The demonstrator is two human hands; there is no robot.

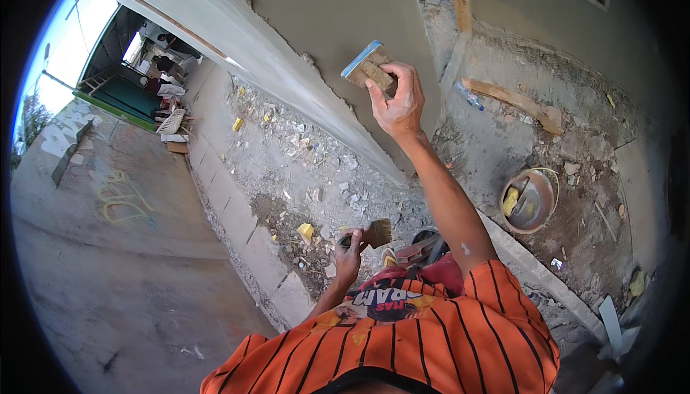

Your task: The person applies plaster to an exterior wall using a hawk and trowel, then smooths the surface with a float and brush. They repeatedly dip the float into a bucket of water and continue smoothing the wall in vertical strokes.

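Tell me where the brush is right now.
In the head view the brush sits low at centre, gripped in the left hand above the rubble-strewn ground, well below the right hand, which presses a float against the plastered wall.

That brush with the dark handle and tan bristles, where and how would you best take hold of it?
Grip the brush by its dark handle, coming from the end away from the bristles. The handle is narrow enough to wrap fingers around, and the tan bristle head flares wide at the other end. The left hand holds it just so, while the right hand presses a float to the wall.
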